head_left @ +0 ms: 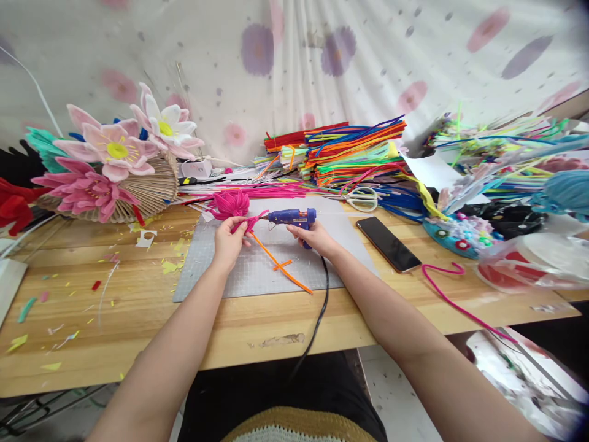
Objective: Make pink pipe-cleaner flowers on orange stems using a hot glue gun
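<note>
My left hand (229,241) is closed on the base of a pink pipe-cleaner flower (230,204), above the grey cutting mat (257,270). An orange pipe-cleaner stem (278,265) runs from the flower down across the mat. My right hand (315,237) grips a blue hot glue gun (291,216). Its nozzle points left at the flower's base, close to my left fingers. The gun's black cord (319,307) trails over the table's front edge.
A black phone (388,244) and white scissors (362,199) lie right of the mat. Stacks of coloured pipe cleaners (354,150) fill the back. Finished pink flowers (110,156) stand at the left. A loose pink pipe cleaner (448,294) lies at the right edge.
</note>
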A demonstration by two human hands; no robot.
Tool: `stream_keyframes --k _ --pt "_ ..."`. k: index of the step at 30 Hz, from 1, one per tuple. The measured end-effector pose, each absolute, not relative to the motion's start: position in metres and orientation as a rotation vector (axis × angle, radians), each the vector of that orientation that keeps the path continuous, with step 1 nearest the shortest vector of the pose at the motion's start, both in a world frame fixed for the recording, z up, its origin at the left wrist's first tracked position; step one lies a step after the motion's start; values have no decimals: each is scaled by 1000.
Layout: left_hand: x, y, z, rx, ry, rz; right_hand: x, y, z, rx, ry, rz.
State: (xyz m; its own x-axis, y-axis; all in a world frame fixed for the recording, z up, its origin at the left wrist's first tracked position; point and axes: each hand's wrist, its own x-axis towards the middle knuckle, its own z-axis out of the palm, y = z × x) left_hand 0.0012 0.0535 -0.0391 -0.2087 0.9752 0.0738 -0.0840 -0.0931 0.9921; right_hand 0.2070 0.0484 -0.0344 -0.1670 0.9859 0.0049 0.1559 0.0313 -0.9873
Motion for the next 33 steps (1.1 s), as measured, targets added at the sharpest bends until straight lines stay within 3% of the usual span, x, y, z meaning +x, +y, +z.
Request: stream_keyframes --k 33 --pt "1 54 -40 1079 1231 1469 207 48 -32 -1222 -1445 1232"
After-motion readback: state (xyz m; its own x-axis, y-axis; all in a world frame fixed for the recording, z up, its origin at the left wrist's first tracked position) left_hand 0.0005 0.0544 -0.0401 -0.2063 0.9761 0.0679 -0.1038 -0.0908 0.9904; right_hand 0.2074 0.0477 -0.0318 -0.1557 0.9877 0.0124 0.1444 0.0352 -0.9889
